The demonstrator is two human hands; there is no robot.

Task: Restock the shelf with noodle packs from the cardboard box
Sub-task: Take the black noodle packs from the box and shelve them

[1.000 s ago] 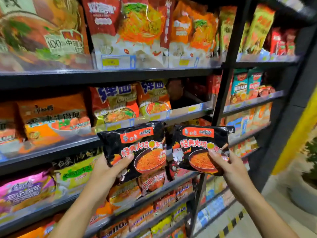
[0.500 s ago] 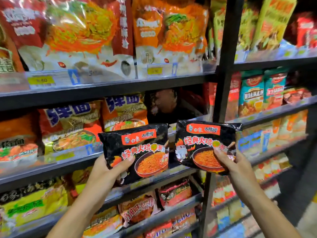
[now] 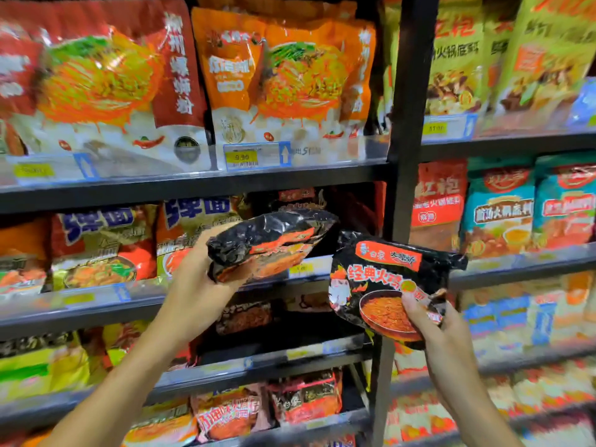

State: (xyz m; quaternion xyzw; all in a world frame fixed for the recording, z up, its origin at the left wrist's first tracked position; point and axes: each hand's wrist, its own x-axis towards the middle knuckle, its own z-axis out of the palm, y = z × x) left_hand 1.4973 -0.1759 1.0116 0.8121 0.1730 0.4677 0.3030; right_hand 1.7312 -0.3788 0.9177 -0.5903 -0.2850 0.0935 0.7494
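Head view: left hand (image 3: 196, 285) raised to the second shelf (image 3: 193, 301), fingers curled around the lower left end of a black noodle pack (image 3: 271, 243). That pack tipped nearly flat, top end pointing in over the shelf's front rail, toward the dark gap right of the blue-lettered orange noodle packs (image 3: 196, 230). Further black packs dimly visible at the back of that gap, details too dark to tell.

Right hand (image 3: 442, 330) lower and to the right, in front of the black upright post (image 3: 409, 124). Thumb (image 3: 414, 312) pressed on the printed bowl, remaining fingers wrapped behind, gripping a second black noodle pack (image 3: 383, 279) by its lower right corner. This pack upright, face toward the camera, red label strip along its top, tilted slightly clockwise. The two black packs close together but apart, no contact.

Above, large red and orange noodle bags (image 3: 283, 79) standing on the top shelf behind a yellow price tag (image 3: 242, 157). Right of the post, teal and red soup-base pouches (image 3: 500, 208) in a row. Lower shelves filled with blurred packets. Cardboard box out of frame.
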